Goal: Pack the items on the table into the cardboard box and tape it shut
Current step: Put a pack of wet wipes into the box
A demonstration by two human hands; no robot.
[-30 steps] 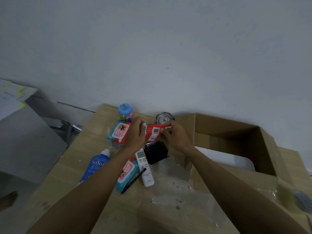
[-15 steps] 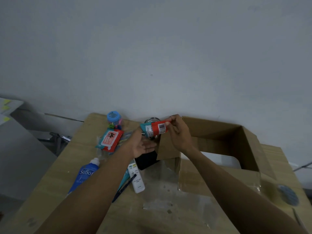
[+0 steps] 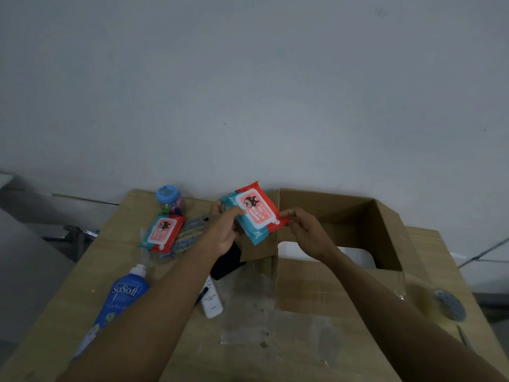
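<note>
The pack of wipes (image 3: 254,213) hangs in the air above the upright left flap of the cardboard box (image 3: 385,232), not over the opening, so I reckon the likeliest slip is at the handover. If one hand lets go too soon, the glossy, soft packet could swing on the other's light hold and drop outside the box, or snag on that flap and fold it inward. The left forearm also passes low over the white remote (image 3: 212,301) and the black thing (image 3: 227,260) near the middle of the table (image 3: 275,348). A careless sweep towards the box might drag them along or nudge the SoSoft bottle (image 3: 121,296) lying towards the table's left edge. The tape roll (image 3: 449,304) sits close to the right edge, just by the right arm, and an elbow could knock it off. The left hand (image 3: 224,230) grips the pack's left side, thumb laid across the front and fingers curled behind. The right hand (image 3: 305,230) is mostly closed, pinching the pack's right corner between thumb and fingertips. A second wipes pack (image 3: 162,232) and a blue-lidded jar (image 3: 168,199) wait near the far left corner, unpacked.
</note>
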